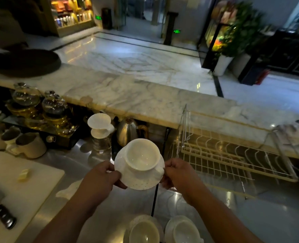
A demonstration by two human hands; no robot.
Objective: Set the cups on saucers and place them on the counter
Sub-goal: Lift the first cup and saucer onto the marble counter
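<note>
Left hand (101,174) and right hand (178,172) fingers pinch the saucer (140,183) at opposite edges; the loose cup (141,156) seems fragile, slippery: carry level.

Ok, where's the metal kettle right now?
In the head view, the metal kettle stands centre, below the marble counter edge, right of the white dripper.

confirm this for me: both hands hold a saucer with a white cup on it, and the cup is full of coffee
Not quite: the head view shows the cup is empty, its white inside bare. The rest holds: the left hand and right hand both hold the saucer with the cup on it.
</note>
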